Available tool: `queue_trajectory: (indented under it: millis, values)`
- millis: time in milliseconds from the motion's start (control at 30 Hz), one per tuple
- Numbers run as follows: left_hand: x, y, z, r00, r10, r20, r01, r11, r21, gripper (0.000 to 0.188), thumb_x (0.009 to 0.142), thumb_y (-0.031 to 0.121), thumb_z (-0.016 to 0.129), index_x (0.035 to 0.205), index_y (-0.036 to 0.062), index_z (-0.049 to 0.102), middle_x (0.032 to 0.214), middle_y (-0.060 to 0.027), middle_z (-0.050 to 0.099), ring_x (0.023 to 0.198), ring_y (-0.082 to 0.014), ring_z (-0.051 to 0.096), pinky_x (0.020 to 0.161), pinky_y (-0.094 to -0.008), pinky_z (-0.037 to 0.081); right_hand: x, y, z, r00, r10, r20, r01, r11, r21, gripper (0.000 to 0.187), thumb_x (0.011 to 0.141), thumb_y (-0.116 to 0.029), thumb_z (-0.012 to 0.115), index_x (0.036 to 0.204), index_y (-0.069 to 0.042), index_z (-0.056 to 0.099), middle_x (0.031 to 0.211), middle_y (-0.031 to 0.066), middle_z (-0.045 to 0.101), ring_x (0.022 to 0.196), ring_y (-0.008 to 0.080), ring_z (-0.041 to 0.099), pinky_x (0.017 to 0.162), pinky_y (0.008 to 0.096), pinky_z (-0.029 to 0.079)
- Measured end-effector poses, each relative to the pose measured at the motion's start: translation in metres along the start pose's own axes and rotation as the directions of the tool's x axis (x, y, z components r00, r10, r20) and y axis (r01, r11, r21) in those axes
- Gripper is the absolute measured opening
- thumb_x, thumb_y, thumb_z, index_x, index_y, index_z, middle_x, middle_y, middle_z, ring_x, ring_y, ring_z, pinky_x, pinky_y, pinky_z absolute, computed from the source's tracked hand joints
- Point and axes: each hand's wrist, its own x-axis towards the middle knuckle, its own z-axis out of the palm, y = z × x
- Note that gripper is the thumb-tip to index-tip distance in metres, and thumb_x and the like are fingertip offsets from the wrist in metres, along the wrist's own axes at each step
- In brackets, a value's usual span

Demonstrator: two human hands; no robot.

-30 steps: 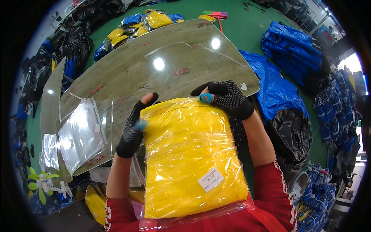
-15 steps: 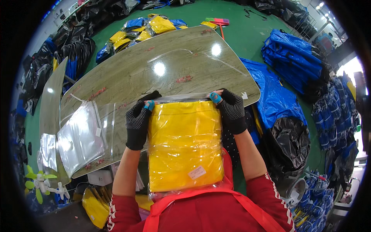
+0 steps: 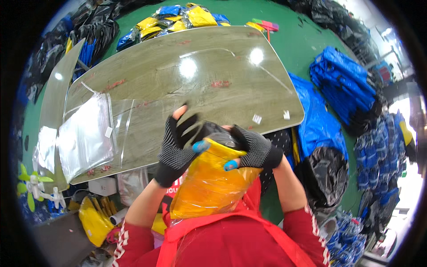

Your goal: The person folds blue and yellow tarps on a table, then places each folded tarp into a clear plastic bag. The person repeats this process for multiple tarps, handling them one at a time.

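Note:
A folded yellow sheet in a clear plastic bag (image 3: 211,184) is upright and tilted in front of my chest, below the table's near edge. My right hand (image 3: 258,150), in a black dotted glove, grips its upper right part, with the blue-wrapped thumb in front and the fingers behind. Something dark shows at the top of the bag, between the hands. My left hand (image 3: 178,151), gloved alike, has its fingers spread at the upper left corner. Its blue-wrapped thumb overlaps the yellow edge; whether it touches cannot be told.
On the wood-grain table (image 3: 151,75) lie a stack of clear plastic bags (image 3: 86,138) and two small white labels (image 3: 257,119). Bagged yellow and blue packets (image 3: 200,17) are piled beyond it. Blue sheeting (image 3: 318,115) is at right, a small green-bladed fan (image 3: 33,184) at lower left.
The bagged yellow sheet has turned from flat and facing me to tilted and narrower in view. My left hand has let go and spread its fingers; my right has moved inward over the top.

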Motion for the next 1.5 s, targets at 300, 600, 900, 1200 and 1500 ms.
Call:
queue_trajectory:
  millis: [300,600,900,1200,1500]
  values:
    - [-0.041,0.006,-0.003,0.861,-0.235,0.451,0.077,0.937,0.341,0.046,0.084,0.031,0.074,0.116,0.0007,0.061,0.102,-0.0135,0.070,0.090,-0.0189,0.068,0.079,-0.0296,0.050,-0.018,0.000,0.005,0.975,0.183,-0.129,-0.216,0.922,-0.322,0.099,0.066,-0.051,0.082,0.135,0.007,0.043,0.111,0.0241,0.063,0.104,0.0353,0.063,0.092,0.0382,0.047]
    - [-0.028,0.003,-0.004,0.931,-0.260,0.255,0.210,0.956,0.207,0.038,0.082,0.026,0.075,0.107,-0.0008,0.067,0.088,-0.0082,0.071,0.080,-0.0116,0.064,0.073,-0.0276,0.051,0.008,-0.013,0.010,0.946,0.282,-0.158,-0.315,0.911,-0.266,0.083,0.074,-0.056,0.072,0.129,0.002,0.051,0.114,0.0250,0.063,0.105,0.0370,0.062,0.089,0.0369,0.048]
    - [-0.023,-0.021,-0.030,0.984,0.133,-0.120,-0.123,0.989,0.087,0.058,0.083,0.027,0.071,0.130,0.0009,0.049,0.127,-0.0120,0.054,0.109,-0.0170,0.054,0.092,-0.0307,0.043,-0.036,0.024,0.012,0.833,0.344,-0.432,-0.244,0.931,0.271,0.044,0.073,-0.011,0.082,0.112,-0.001,0.063,0.111,0.0089,0.065,0.102,0.0170,0.062,0.091,0.0312,0.049]
    - [-0.011,0.001,-0.047,0.999,0.047,0.025,-0.053,0.956,0.290,0.018,0.086,0.018,0.066,0.092,0.0007,0.070,0.104,-0.0133,0.064,0.097,-0.0189,0.058,0.085,-0.0292,0.044,-0.036,0.022,0.023,0.783,0.280,-0.556,0.039,0.870,0.492,0.018,0.080,-0.010,0.075,0.093,-0.004,0.064,0.084,0.0026,0.067,0.079,0.0122,0.062,0.075,0.0264,0.051]
    - [0.020,0.029,-0.036,0.984,0.038,-0.174,-0.017,0.992,0.122,0.017,0.093,0.015,0.062,0.102,0.0016,0.062,0.097,-0.0054,0.064,0.088,-0.0128,0.059,0.079,-0.0240,0.044,-0.006,0.034,0.028,0.540,-0.091,-0.837,-0.128,0.974,-0.189,0.012,0.089,-0.009,0.062,0.098,-0.007,0.054,0.078,0.0033,0.060,0.071,0.0146,0.062,0.066,0.0274,0.050]
